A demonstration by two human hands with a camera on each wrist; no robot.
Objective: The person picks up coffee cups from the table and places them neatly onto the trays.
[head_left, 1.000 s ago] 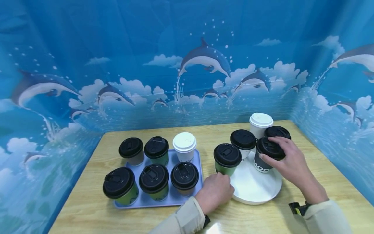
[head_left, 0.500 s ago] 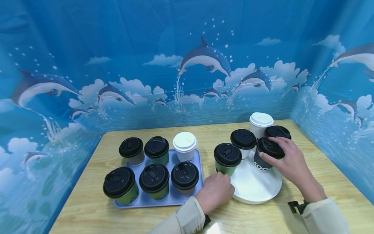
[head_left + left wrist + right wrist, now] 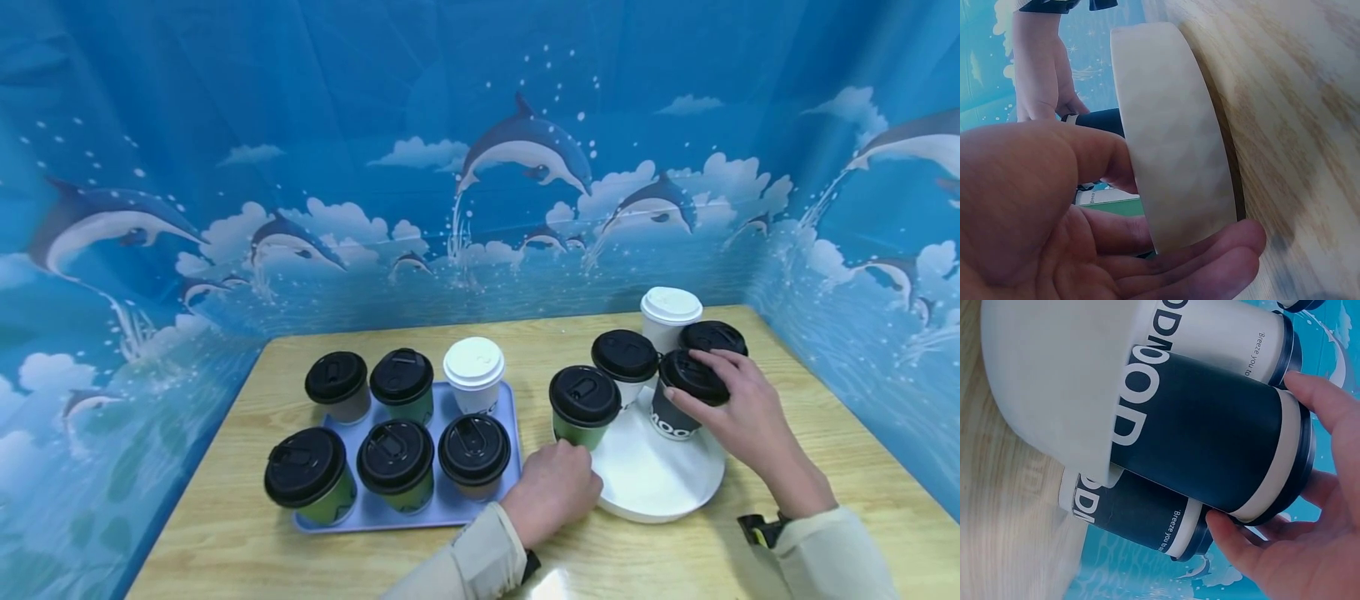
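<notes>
My left hand (image 3: 553,490) holds the near-left rim of a white round tray (image 3: 652,487). In the left wrist view, the thumb lies over the edge of the tray's faceted wall (image 3: 1175,137), fingers along its outside and underneath. With thumb and fingers spread around its lid, my right hand (image 3: 742,408) grips a black paper coffee cup (image 3: 1210,431) standing upright on the tray's right part. A green cup with a black lid (image 3: 585,396) stands by my left hand. Behind it is a white cup with a black lid (image 3: 625,357).
Behind the gripped cup stand another black-lidded cup (image 3: 714,336) and a white-lidded cup (image 3: 670,308). To the left, a lilac rectangular tray (image 3: 375,523) bears several lidded cups in two rows. A dolphin-print curtain (image 3: 375,167) backs the wooden table (image 3: 247,533).
</notes>
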